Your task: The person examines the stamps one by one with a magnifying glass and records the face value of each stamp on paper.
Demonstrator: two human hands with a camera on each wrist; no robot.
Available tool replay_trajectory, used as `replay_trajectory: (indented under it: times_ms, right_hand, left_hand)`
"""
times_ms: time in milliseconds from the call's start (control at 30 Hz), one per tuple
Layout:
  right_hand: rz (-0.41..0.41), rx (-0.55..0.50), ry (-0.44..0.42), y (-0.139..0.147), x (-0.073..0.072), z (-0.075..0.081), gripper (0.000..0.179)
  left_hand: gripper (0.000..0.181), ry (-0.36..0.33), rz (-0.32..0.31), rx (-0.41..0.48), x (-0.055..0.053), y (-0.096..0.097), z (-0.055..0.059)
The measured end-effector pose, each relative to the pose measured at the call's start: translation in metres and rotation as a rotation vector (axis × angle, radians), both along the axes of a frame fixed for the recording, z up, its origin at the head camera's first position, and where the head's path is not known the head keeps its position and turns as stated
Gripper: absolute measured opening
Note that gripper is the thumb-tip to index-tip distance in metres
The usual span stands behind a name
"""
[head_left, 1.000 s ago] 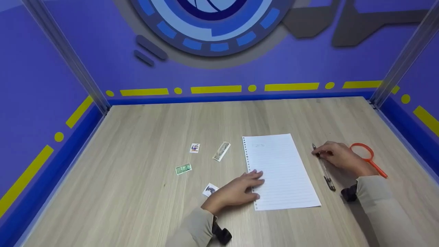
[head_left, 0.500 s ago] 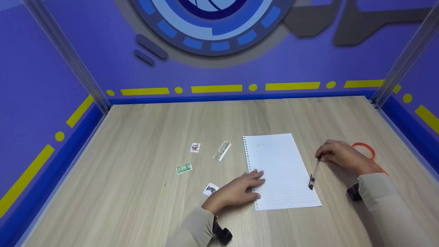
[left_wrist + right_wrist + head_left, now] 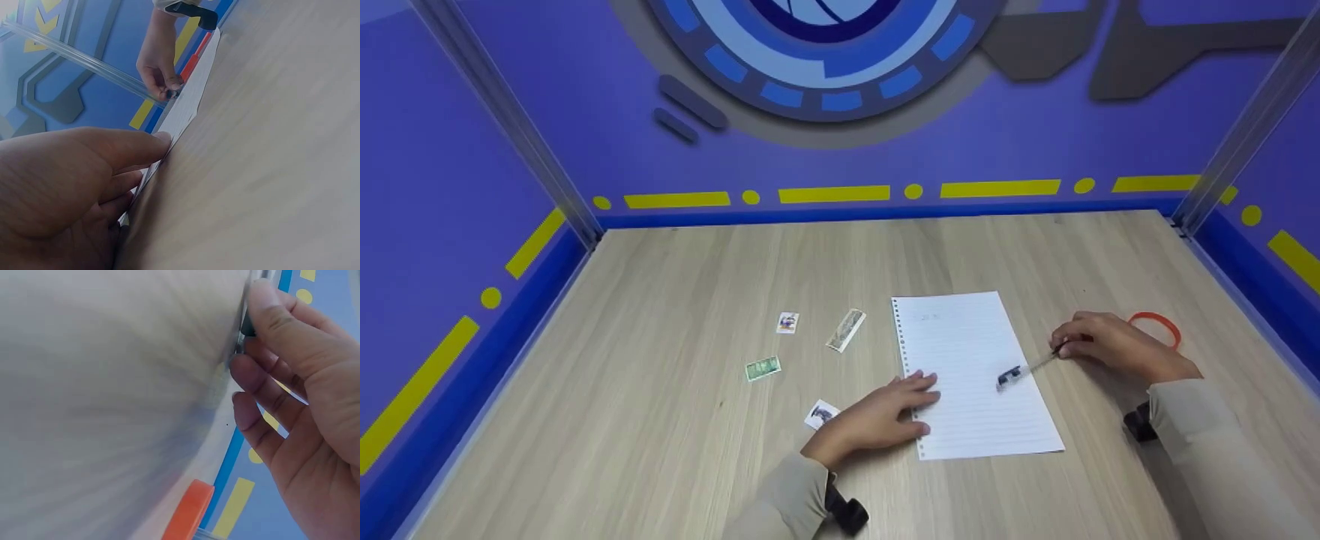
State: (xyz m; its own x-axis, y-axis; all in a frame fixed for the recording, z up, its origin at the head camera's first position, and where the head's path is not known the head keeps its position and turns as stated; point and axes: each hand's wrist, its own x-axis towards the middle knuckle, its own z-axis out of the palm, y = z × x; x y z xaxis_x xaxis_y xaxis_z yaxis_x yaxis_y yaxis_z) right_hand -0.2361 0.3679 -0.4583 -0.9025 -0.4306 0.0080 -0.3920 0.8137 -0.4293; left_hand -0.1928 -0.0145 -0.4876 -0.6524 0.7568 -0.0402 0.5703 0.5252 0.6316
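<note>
A lined sheet of paper (image 3: 967,337) with punched holes down its left edge lies on the table, faint marks near its top. My left hand (image 3: 877,416) rests on the paper's lower left edge with its fingers stretched out; in the left wrist view the thumb (image 3: 152,145) lies at that edge. My right hand (image 3: 1117,349), to the right of the paper, pinches a clear pen (image 3: 1011,375) near one end. The pen's dark other end reaches over the paper and is blurred. In the right wrist view, thumb and fingers hold the pen's dark part (image 3: 247,325).
Several small stamp-like pieces lie left of the paper: a colourful one (image 3: 787,322), a long one (image 3: 846,330), a green one (image 3: 763,368) and one (image 3: 819,412) partly behind my left wrist. An orange magnifying glass (image 3: 1174,330) lies partly hidden behind my right arm. Blue-purple walls enclose the table.
My right hand has lifted the pen from the table and swung its far end leftward over the paper. The left hand has stayed in place.
</note>
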Motion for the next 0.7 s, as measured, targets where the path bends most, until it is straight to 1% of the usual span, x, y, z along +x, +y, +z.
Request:
replay_trajectory:
  times_ms: [133,300,433,533,700]
  right_hand:
    - [-0.013,-0.044,0.051,0.0,0.002,-0.002,0.011]
    - [-0.073,-0.138,0.074,0.0,0.004,-0.003,0.013]
    - [-0.142,-0.255,0.056,0.0,0.006,-0.002,0.016]
    - [-0.176,-0.346,0.05,0.001,0.009,-0.002,0.019]
    - [-0.165,-0.493,0.078,0.001,0.011,-0.002,0.02]
  left_hand:
    - [0.05,0.004,-0.001,0.001,0.0,0.0,0.0]
    - [0.05,0.005,0.002,-0.003,0.0,0.001,-0.001]
    - [0.05,0.004,0.003,-0.005,0.0,0.001,-0.002]
    - [0.05,0.006,0.002,-0.005,-0.001,0.0,-0.002]
    - [0.05,0.01,-0.002,0.004,-0.001,0.0,-0.003]
